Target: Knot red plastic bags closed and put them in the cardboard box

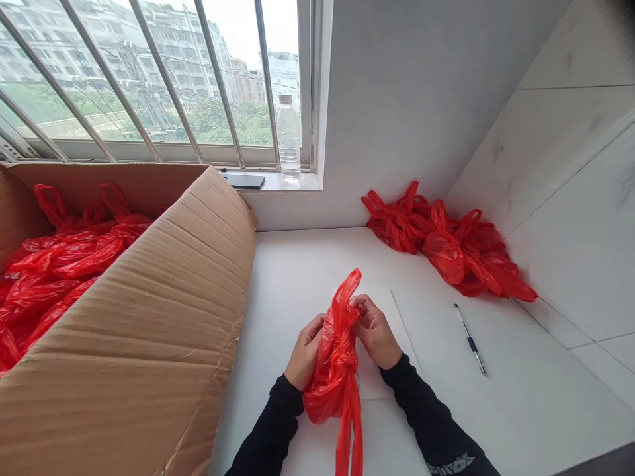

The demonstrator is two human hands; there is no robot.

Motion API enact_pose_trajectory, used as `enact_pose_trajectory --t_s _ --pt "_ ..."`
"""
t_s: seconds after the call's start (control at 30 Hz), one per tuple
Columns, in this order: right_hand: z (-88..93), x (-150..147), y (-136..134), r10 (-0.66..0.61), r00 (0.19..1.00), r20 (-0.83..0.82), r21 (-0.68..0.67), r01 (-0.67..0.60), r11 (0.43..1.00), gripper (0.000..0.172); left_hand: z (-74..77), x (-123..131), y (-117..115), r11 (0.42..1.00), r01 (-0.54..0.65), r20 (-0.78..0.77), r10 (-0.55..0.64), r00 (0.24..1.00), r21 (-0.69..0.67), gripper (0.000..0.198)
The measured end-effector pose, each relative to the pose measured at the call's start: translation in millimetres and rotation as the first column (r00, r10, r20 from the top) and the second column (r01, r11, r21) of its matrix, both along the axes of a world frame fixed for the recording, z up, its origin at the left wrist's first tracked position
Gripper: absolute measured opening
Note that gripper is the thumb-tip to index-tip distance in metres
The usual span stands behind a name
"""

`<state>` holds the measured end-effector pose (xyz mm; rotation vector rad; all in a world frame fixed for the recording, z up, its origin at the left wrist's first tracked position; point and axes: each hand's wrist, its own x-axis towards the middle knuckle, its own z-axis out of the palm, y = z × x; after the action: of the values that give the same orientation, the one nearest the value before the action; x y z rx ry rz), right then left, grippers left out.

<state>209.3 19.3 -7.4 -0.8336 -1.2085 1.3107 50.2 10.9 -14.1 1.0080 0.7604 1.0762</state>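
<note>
A knotted red plastic bag [330, 383] is held up over the white table [282, 277], its long handles hanging down toward me. My left hand [306, 350] grips the bag's left side, with some fingers hidden behind it. On the other side, my right hand [374, 330] pinches the red plastic near the knot, thumb and fingers together. Behind the bag and my right hand lies a white sheet of paper [397, 324], partly covered. What the bag contains cannot be seen.
A large cardboard box [149, 337] with red bags [74, 258] inside fills the left. More red bags [456, 254] lie against the back right wall. A pen [469, 340] rests at right. A water bottle [289, 139] and a phone [243, 180] are on the windowsill.
</note>
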Motion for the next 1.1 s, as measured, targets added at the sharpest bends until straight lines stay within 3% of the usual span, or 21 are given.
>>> enact_pose_trajectory --t_s 0.13,0.27,0.4,0.6,0.87,1.1 --pt "1.0 -0.8 0.0 0.008 1.0 0.022 -0.004 -0.008 1.0 0.038 0.1 0.2 0.4 0.999 0.015 0.041 -0.013 0.999 -0.046 0.031" --pt "1.1 -0.9 -0.1 -0.035 0.997 0.064 -0.015 0.036 0.999 0.035 2.4 -0.6 2.3 0.996 0.009 0.068 -0.003 0.998 -0.091 0.032" --pt "-0.9 2.3 1.3 -0.054 0.99 0.133 -0.052 0.061 0.997 0.046 1.6 -5.6 6.2 0.989 -0.076 0.119 0.092 0.989 -0.126 0.035" --pt "-3.3 3.8 3.5 0.107 0.976 0.187 -0.063 -0.097 0.993 0.032 -3.0 -6.7 6.6 0.973 -0.168 0.153 0.192 0.969 -0.156 0.039" --pt "-3.8 3.3 2.4 0.011 0.991 0.134 -0.048 -0.005 0.999 0.023 -6.3 -1.7 4.7 0.981 -0.097 0.135 0.12 0.983 -0.167 0.03" --pt "-3.6 1.3 2.7 0.062 0.991 0.115 -0.076 -0.053 0.996 0.03 -4.8 -2.1 5.3 0.977 -0.131 0.116 0.152 0.982 -0.169 0.029"
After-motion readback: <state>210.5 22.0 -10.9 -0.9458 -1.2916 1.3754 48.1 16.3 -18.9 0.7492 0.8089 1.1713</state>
